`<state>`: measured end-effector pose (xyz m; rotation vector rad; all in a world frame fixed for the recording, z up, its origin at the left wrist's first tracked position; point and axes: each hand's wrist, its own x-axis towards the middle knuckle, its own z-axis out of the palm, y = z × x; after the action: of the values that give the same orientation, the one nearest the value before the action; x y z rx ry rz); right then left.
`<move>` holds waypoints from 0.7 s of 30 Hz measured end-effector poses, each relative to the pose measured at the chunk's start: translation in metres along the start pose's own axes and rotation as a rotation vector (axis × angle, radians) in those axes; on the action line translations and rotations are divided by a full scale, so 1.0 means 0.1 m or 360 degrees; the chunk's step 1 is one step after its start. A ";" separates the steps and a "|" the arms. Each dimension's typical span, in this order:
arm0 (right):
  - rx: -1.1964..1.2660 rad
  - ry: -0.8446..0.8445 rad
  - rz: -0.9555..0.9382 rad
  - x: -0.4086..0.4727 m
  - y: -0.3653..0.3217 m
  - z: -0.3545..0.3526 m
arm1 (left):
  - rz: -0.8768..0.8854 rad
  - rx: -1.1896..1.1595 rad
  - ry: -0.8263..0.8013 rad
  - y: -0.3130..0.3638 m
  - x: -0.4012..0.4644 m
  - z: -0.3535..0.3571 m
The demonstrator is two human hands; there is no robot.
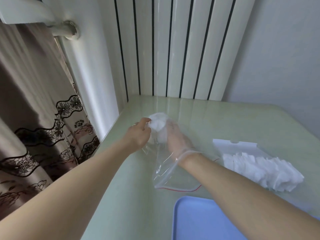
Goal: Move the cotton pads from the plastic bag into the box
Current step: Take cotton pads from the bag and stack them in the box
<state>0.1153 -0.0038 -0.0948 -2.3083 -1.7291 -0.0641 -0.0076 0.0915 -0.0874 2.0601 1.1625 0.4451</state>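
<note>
A clear zip bag (pixel 164 172) with a red seal strip lies on the pale green table, mouth toward me. My right hand (pixel 176 137) is inside it up to the wrist, fingers around white cotton pads (pixel 157 122) at the bag's far end. My left hand (pixel 138 134) pinches that far end of the bag from outside. To the right stands a clear box (pixel 230 144) with a white flap, and a row of white cotton pads (pixel 256 168) fills it.
A blue tray (pixel 190 220) sits at the near edge of the table (pixel 225 118). A white ribbed radiator (pixel 173 49) stands behind the table. A patterned curtain (pixel 34 127) hangs at the left.
</note>
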 end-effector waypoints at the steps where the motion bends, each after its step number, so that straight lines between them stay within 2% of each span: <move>1: -0.0047 -0.0032 0.0016 0.02 -0.02 -0.04 | -0.0006 0.0000 -0.0007 -0.02 0.02 0.01; 3: -0.0014 -0.0067 0.0169 0.08 0.02 -0.04 | -0.0031 -0.0005 -0.0018 -0.04 0.04 0.02; 6: -0.0127 -0.0180 0.0202 0.06 -0.03 -0.09 | -0.0064 0.0021 -0.0041 -0.05 0.04 0.01; 9: -0.0187 -0.0252 0.0141 -0.02 -0.08 -0.16 | -0.0095 0.0067 -0.0063 -0.04 0.01 0.02; 13: -0.0188 -0.0181 -0.0029 -0.31 -0.11 -0.33 | -0.0132 0.0151 -0.0118 -0.01 -0.04 0.00; 16: 0.0063 -0.0223 -0.0142 -0.62 -0.01 -0.48 | -0.0159 0.0222 -0.0124 -0.02 -0.09 -0.05; 19: 0.0441 -0.0321 -0.0053 -0.96 0.11 -0.71 | -0.0181 0.0328 -0.0097 -0.01 -0.20 -0.12; 21: 0.0518 -0.0344 0.0010 -1.19 0.21 -0.90 | -0.0195 0.0438 -0.0088 0.05 -0.31 -0.17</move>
<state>0.1107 -0.1413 -0.0341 -2.1412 -1.6805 0.4499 -0.0313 0.0711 -0.0711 2.2011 1.3701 0.1750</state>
